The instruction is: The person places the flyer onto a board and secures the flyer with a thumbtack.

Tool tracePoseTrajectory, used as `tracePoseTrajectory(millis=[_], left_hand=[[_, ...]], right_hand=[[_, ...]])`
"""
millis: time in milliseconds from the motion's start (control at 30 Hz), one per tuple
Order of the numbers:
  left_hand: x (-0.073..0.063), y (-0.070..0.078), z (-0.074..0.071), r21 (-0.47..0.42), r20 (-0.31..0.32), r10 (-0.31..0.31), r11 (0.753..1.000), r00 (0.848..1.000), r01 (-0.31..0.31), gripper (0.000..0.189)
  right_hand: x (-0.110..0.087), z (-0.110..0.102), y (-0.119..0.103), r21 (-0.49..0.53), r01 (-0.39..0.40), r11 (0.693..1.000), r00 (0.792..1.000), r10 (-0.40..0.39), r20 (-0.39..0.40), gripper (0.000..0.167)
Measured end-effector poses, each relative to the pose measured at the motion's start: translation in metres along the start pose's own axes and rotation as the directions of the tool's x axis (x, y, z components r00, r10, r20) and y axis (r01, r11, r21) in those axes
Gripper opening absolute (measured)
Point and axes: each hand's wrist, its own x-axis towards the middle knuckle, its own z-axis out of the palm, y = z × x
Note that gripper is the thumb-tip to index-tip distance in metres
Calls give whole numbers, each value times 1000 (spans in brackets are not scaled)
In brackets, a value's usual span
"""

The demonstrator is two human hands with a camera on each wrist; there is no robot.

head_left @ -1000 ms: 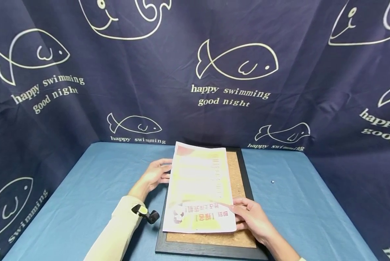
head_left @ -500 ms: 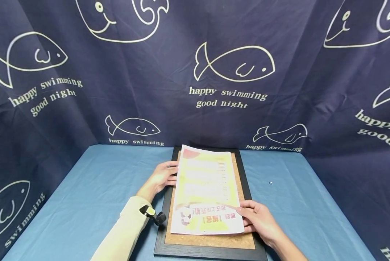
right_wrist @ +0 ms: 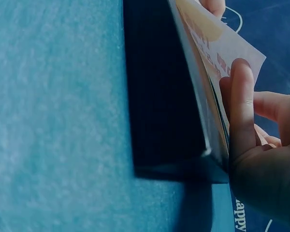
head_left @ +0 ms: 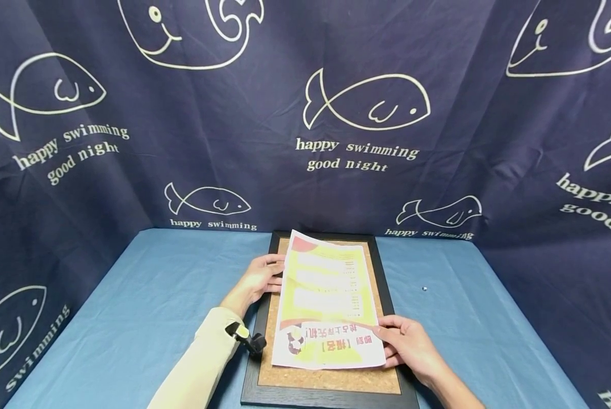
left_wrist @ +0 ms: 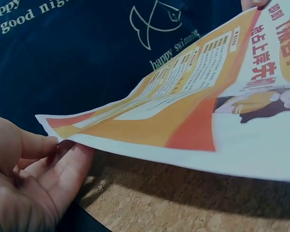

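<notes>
A printed paper sheet [head_left: 331,301], yellow and white with red lettering, hangs just over a black-framed cork board [head_left: 331,396]. In the left wrist view the sheet [left_wrist: 150,130] bends upward, and bare cork [left_wrist: 150,203] with a shadow shows beneath. My left hand [head_left: 259,277] pinches the sheet's left edge between thumb and fingers. On the opposite side, my right hand [head_left: 413,345] pinches the right edge near the lower corner. The right wrist view shows that hand [right_wrist: 256,130] next to the black frame [right_wrist: 164,96], thumb on the paper.
A small shiny object [head_left: 425,288] lies on the blue tablecloth [head_left: 469,318] right of the board. Dark blue curtains [head_left: 264,142] with white fish drawings surround the table at the back and sides. A black strapped device [head_left: 249,339] sits at my left wrist.
Both hands have carried the sheet to the right, bringing it over the middle of the cork. Cork now shows along the sheet's left side. The grip on both edges stays the same.
</notes>
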Motion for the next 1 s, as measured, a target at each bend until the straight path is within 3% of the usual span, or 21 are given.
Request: tracePoseTrajectory(millis=[467,1000], left_hand=[[-2,-1,3,73,-56,-4,997,998,9,35],[-12,6,-5,178,-57,80,982,995,-69,44]], right_hand=[[1,-7,4,-21,-14,1000,1000,14,18,55],[-9,-19,2,-52,-39,998,998,42,42,56]])
